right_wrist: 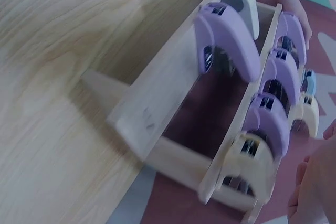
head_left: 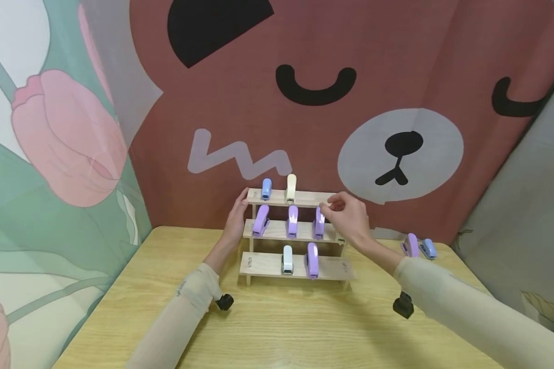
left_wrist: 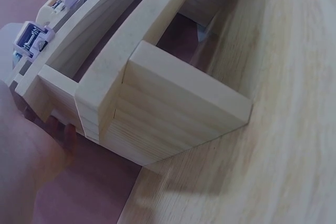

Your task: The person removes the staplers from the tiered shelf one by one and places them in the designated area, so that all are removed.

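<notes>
A three-step wooden display stand carries small staplers. My left hand grips the stand's left end near the top step; in the left wrist view its fingertips show under a shelf. At the right end, my right hand is raised by the top step with bent fingers and nothing seen between them. Below it, a cream stapler sits at the end of the middle step, mostly hidden by the hand in the head view. Three purple staplers share that step.
On the top step are a blue stapler and another cream stapler. The bottom step holds a white stapler and a purple stapler. Another purple stapler and blue stapler lie on the table, near the curtain.
</notes>
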Available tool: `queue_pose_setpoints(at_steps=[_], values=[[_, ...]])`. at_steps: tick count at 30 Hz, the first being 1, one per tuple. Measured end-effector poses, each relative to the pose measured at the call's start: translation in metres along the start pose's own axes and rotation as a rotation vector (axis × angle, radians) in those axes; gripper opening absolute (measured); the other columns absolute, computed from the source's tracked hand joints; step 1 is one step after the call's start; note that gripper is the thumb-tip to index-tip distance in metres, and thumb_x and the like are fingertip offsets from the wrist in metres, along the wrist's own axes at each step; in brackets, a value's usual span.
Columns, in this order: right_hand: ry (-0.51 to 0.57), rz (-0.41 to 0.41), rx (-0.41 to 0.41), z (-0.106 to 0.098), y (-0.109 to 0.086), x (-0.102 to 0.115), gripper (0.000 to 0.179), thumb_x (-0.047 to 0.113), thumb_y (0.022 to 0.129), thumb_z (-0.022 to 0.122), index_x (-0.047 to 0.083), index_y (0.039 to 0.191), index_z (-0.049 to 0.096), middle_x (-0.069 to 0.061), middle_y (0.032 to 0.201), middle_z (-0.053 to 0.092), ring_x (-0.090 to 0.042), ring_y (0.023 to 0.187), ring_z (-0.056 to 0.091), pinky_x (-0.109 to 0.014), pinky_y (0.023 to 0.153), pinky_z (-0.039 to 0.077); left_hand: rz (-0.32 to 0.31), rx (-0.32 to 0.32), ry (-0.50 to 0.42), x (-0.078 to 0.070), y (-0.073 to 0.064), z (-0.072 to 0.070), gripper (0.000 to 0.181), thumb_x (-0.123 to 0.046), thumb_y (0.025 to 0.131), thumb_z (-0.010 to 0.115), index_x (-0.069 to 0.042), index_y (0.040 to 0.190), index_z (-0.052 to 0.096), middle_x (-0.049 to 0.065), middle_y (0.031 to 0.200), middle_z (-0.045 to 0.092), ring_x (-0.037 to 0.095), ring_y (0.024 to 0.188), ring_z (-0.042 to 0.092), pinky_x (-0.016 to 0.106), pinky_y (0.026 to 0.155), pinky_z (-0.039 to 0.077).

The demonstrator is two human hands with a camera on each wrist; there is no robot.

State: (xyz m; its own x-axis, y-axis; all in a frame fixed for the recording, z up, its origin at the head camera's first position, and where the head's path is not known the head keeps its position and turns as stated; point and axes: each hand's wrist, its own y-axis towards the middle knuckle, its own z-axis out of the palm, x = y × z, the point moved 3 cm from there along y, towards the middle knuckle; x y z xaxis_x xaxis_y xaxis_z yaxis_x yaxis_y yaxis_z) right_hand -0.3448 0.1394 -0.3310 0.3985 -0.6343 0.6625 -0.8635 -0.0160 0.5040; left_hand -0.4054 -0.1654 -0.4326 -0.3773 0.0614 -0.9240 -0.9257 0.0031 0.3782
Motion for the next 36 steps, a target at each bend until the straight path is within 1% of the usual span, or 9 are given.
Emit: queue_pose_setpoints(at_steps=[6, 12, 18, 24, 26, 32, 36], values=[[0.011, 0.009, 0.035, 0.025, 0.006, 0.015, 0.028, 0.033, 0.089, 0.077, 0.009, 0.099, 0.069, -0.005, 0.086, 0.066, -0.021, 0.081, 0.061, -0.037, 0.070, 0.048, -0.016, -0.017, 0.015, 0.000, 0.000, 0.000, 0.052, -0.048, 0.110, 0.036, -0.036, 0.160, 0.034, -0.008, 0.163, 0.029, 0.019, 0.151, 0.017, 0.053, 0.120, 0.010], [-0.047, 0.026, 0.107, 0.047, 0.016, 0.030, 0.038, 0.039, 0.087, 0.077, 0.006, 0.104, 0.070, -0.005, 0.091, 0.069, -0.021, 0.081, 0.064, -0.037, 0.070, 0.051, -0.001, -0.022, 0.017, 0.002, 0.002, -0.001, 0.052, -0.047, 0.110, 0.037, -0.033, 0.160, 0.035, -0.006, 0.163, 0.031, 0.021, 0.150, 0.019, 0.053, 0.119, 0.011], [-0.116, 0.027, 0.166, 0.060, 0.027, 0.038, 0.050, 0.044, 0.086, 0.077, 0.003, 0.112, 0.070, -0.007, 0.096, 0.071, -0.022, 0.083, 0.066, -0.038, 0.070, 0.052, 0.008, -0.019, 0.016, 0.000, 0.002, 0.000, 0.054, -0.048, 0.110, 0.037, -0.031, 0.160, 0.034, -0.006, 0.162, 0.031, 0.021, 0.150, 0.019, 0.051, 0.120, 0.012], [-0.160, 0.063, 0.211, 0.069, 0.035, 0.041, 0.058, 0.046, 0.087, 0.076, 0.001, 0.121, 0.068, -0.008, 0.100, 0.070, -0.021, 0.082, 0.065, -0.038, 0.069, 0.052, 0.005, -0.022, 0.012, 0.001, 0.004, 0.001, 0.052, -0.045, 0.110, 0.037, -0.031, 0.160, 0.035, -0.006, 0.162, 0.032, 0.020, 0.150, 0.019, 0.049, 0.120, 0.012], [-0.181, 0.082, 0.212, 0.072, 0.037, 0.042, 0.057, 0.046, 0.086, 0.076, 0.001, 0.120, 0.068, -0.007, 0.099, 0.070, -0.021, 0.081, 0.063, -0.038, 0.067, 0.051, 0.004, -0.028, 0.010, 0.001, 0.004, 0.001, 0.051, -0.044, 0.111, 0.037, -0.031, 0.160, 0.036, -0.006, 0.162, 0.032, 0.019, 0.150, 0.020, 0.047, 0.120, 0.012], [-0.218, 0.127, 0.198, 0.080, 0.043, 0.045, 0.047, 0.044, 0.085, 0.078, 0.004, 0.108, 0.068, -0.007, 0.092, 0.068, -0.022, 0.076, 0.060, -0.038, 0.062, 0.048, 0.000, -0.035, 0.009, 0.001, 0.003, 0.001, 0.051, -0.043, 0.110, 0.037, -0.030, 0.160, 0.036, -0.006, 0.162, 0.033, 0.019, 0.150, 0.020, 0.048, 0.120, 0.012], [-0.220, 0.148, 0.205, 0.083, 0.045, 0.046, 0.045, 0.043, 0.085, 0.079, 0.004, 0.106, 0.067, -0.008, 0.092, 0.066, -0.023, 0.076, 0.059, -0.038, 0.061, 0.047, 0.000, -0.036, 0.009, 0.001, 0.003, 0.000, 0.051, -0.044, 0.110, 0.037, -0.031, 0.160, 0.036, -0.006, 0.162, 0.033, 0.020, 0.150, 0.021, 0.048, 0.120, 0.013]])
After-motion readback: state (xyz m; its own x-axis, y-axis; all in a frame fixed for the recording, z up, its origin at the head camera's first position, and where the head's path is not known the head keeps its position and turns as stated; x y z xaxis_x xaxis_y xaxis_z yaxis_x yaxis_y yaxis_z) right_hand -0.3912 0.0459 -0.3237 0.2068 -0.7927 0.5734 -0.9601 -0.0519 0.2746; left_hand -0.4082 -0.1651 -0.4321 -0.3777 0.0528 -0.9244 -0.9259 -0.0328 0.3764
